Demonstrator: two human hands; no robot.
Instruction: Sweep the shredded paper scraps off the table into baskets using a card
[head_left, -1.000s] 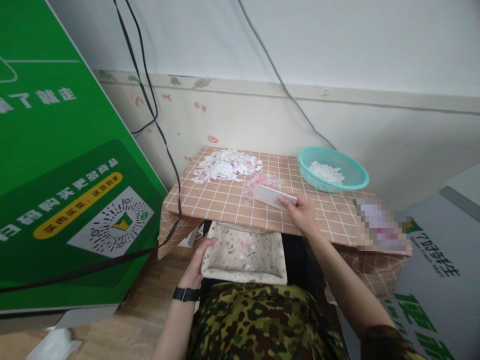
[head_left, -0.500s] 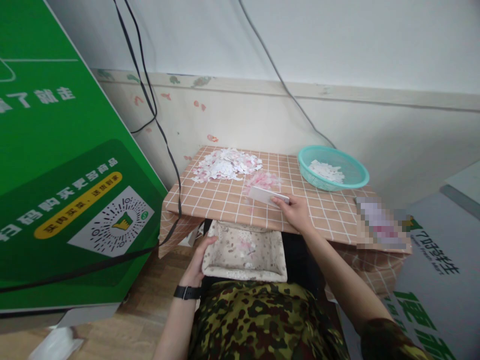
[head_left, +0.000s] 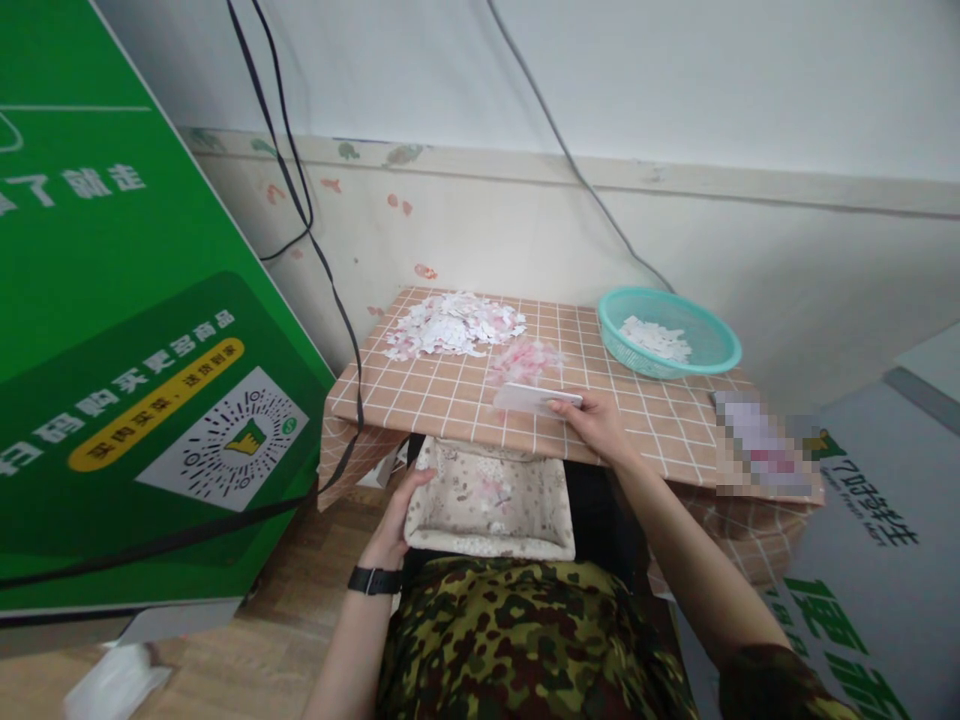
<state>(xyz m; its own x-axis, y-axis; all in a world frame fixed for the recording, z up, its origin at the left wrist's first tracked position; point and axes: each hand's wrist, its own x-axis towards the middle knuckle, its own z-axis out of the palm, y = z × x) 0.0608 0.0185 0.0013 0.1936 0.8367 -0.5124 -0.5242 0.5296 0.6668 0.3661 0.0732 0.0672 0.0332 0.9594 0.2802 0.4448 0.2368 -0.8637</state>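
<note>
My left hand (head_left: 401,515) is closed on the left rim of a fabric-lined basket (head_left: 487,548), held below the table's front edge. A few pink bits (head_left: 491,488) seem to show on its patterned bottom. In my right hand (head_left: 596,425) is a flat white rectangular card (head_left: 529,398), tilted low over the checked tablecloth (head_left: 435,400). Just behind the card lies a small patch of pink and white paper scraps (head_left: 529,360). A larger heap of white and pink paper scraps (head_left: 457,322) sits at the back left of the table.
A turquoise plastic basket (head_left: 671,365) with white pieces (head_left: 652,338) stands at the back right. At the right corner lies a blurred-out flat object (head_left: 761,440). A black strap (head_left: 349,350) hangs past the table's left side, beside a green board (head_left: 112,300).
My right hand has drawn the white card slightly toward the table's front edge, away from the pink scraps. My left hand and the fabric basket stay in place.
</note>
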